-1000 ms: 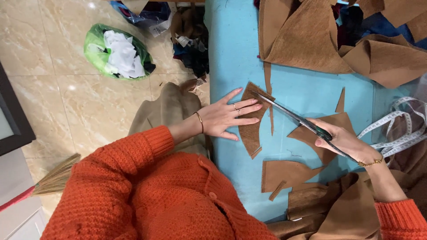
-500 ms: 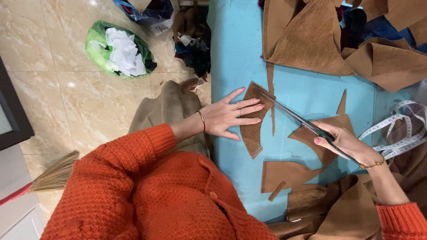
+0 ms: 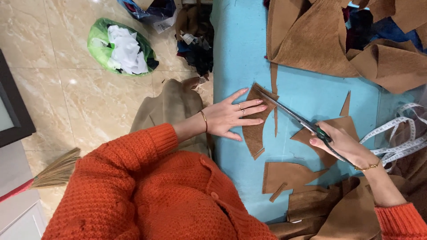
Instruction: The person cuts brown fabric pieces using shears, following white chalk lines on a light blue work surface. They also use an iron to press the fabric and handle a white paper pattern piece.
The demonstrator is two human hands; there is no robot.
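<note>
The left hand [image 3: 231, 116] lies flat and open, fingers spread, pressing a brown fabric piece [image 3: 257, 129] onto the blue table [image 3: 240, 58]. To its right, the scissors [image 3: 293, 116] stretch across the table, their tips touching the top edge of that piece. The right hand [image 3: 340, 144] is closed around the scissors' handles. Just beyond it lies a white measuring tape [image 3: 396, 138]. More brown scraps [image 3: 284, 175] lie near the table's front edge.

You have one view, worn on your head, looking steeply down and close over your orange sweater [image 3: 147, 195] at lower left; the blue table [image 3: 235, 53] fills the right, tiled floor [image 3: 66, 98] the left.
</note>
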